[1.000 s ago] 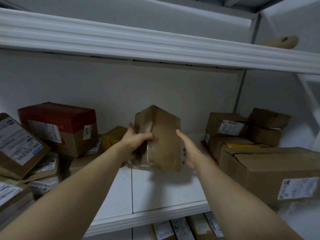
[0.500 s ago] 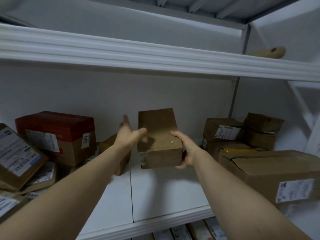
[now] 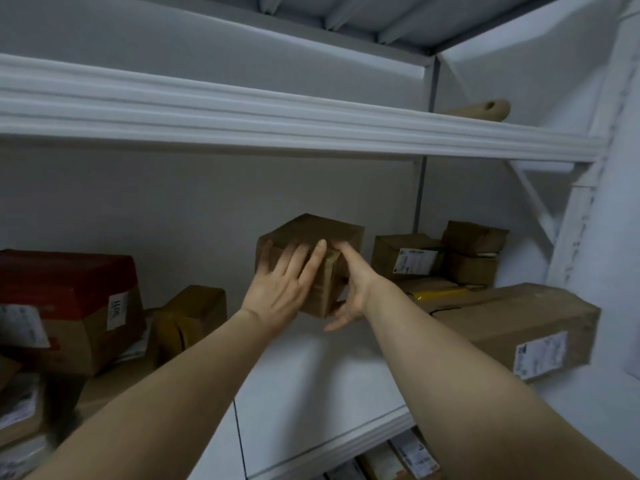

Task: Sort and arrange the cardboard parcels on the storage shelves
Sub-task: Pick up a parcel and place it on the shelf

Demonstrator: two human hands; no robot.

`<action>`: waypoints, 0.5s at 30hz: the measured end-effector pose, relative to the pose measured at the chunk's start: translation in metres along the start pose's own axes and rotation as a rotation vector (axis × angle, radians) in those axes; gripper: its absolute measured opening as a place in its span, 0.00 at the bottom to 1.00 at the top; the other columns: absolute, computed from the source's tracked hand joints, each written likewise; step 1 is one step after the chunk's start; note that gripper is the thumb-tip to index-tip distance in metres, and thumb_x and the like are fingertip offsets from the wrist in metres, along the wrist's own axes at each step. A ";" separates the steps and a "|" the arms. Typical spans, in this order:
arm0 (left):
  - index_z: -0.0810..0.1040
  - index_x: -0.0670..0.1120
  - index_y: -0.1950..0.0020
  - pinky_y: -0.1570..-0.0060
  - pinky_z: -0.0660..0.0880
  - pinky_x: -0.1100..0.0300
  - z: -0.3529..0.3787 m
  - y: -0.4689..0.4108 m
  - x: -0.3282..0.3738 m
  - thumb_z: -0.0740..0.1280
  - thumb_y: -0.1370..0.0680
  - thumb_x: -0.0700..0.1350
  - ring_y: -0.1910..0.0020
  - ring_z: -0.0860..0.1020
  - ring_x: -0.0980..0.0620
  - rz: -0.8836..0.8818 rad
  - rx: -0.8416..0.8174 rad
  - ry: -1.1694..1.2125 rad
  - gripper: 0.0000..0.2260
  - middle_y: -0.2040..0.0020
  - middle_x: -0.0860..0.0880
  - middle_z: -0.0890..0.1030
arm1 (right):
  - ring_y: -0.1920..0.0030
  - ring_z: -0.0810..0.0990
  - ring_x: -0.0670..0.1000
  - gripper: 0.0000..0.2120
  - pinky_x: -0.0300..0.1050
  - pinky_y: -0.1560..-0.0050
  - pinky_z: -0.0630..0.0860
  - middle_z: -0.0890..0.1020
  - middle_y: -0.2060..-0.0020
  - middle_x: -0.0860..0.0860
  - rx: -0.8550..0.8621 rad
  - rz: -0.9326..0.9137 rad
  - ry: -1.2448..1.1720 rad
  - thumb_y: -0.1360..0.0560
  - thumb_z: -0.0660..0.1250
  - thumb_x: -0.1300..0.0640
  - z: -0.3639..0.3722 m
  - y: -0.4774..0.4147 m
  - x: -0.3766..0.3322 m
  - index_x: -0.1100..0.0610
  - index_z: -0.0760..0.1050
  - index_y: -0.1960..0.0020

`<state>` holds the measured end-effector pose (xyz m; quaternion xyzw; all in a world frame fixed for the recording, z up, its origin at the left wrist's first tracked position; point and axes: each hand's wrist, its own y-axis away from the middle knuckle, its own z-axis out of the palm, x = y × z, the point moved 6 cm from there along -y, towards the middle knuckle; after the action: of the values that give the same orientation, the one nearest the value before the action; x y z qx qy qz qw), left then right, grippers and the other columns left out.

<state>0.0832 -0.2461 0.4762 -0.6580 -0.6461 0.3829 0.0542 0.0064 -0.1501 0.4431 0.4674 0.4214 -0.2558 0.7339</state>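
white painted boards make up the storage shelf (image 3: 311,382), smooth and flat, with a moulded front lip; its middle stretch is bare, and parcels crowd both ends. along the right end lies the long cardboard carton (image 3: 512,317), matte brown with a white label on its end face, stiff-looking and probably the heaviest thing here. at the left end sits the red-topped box (image 3: 69,306), glossy red above plain brown, labels on its side. behind the carton, toward the back right corner, stand the labelled brown boxes (image 3: 408,256), stacked and a little crumpled.

the small brown parcel (image 3: 311,233) is held in the air above the middle of the shelf, near the back wall, tilted so one corner points forward. it is a squat cube of soft-creased kraft cardboard with taped seams; it looks light and fairly stiff, slightly slick where the tape runs, so opposite faces are the safe hold. the left hand (image 3: 280,289) presses flat on the near left face, fingers spread and straight. the right hand (image 3: 349,289) cups the right edge from below, thumb on top, fingers loosely open beneath it.
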 end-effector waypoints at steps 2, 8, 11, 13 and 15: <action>0.48 0.39 0.25 0.42 0.71 0.38 0.004 -0.008 -0.002 0.80 0.49 0.52 0.38 0.74 0.41 -0.007 0.057 0.029 0.62 0.37 0.38 0.75 | 0.36 0.71 0.66 0.37 0.72 0.33 0.61 0.75 0.49 0.61 -0.007 -0.016 -0.023 0.36 0.68 0.29 0.001 0.000 -0.006 0.54 0.67 0.38; 0.43 0.39 0.23 0.35 0.65 0.40 0.009 -0.028 -0.017 0.79 0.43 0.53 0.31 0.63 0.36 -0.163 -0.021 0.304 0.62 0.30 0.36 0.62 | 0.33 0.69 0.62 0.43 0.68 0.35 0.63 0.71 0.32 0.58 0.071 -0.123 -0.077 0.33 0.61 0.25 0.000 -0.003 -0.028 0.52 0.66 0.29; 0.34 0.42 0.24 0.30 0.59 0.43 0.016 -0.038 -0.023 0.77 0.38 0.55 0.27 0.54 0.39 -0.364 -0.041 0.645 0.61 0.27 0.40 0.52 | 0.31 0.68 0.61 0.41 0.63 0.34 0.66 0.68 0.30 0.59 0.203 -0.172 -0.119 0.30 0.62 0.30 -0.017 -0.007 -0.035 0.53 0.62 0.26; 0.33 0.45 0.24 0.31 0.63 0.43 0.022 -0.045 -0.025 0.77 0.38 0.55 0.27 0.54 0.41 -0.505 -0.035 0.912 0.61 0.25 0.44 0.50 | 0.31 0.68 0.60 0.36 0.59 0.31 0.65 0.69 0.30 0.58 0.265 -0.198 -0.113 0.27 0.62 0.35 -0.033 -0.006 -0.040 0.55 0.64 0.27; 0.34 0.48 0.23 0.33 0.67 0.44 0.032 -0.055 -0.022 0.77 0.38 0.54 0.27 0.55 0.42 -0.588 -0.064 1.105 0.60 0.25 0.47 0.49 | 0.32 0.70 0.59 0.29 0.56 0.31 0.66 0.72 0.32 0.59 0.309 -0.216 -0.094 0.23 0.61 0.41 -0.051 0.000 -0.045 0.58 0.66 0.29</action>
<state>0.0234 -0.2702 0.4944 -0.5550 -0.6877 -0.0644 0.4636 -0.0356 -0.1051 0.4709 0.5143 0.3901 -0.4162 0.6404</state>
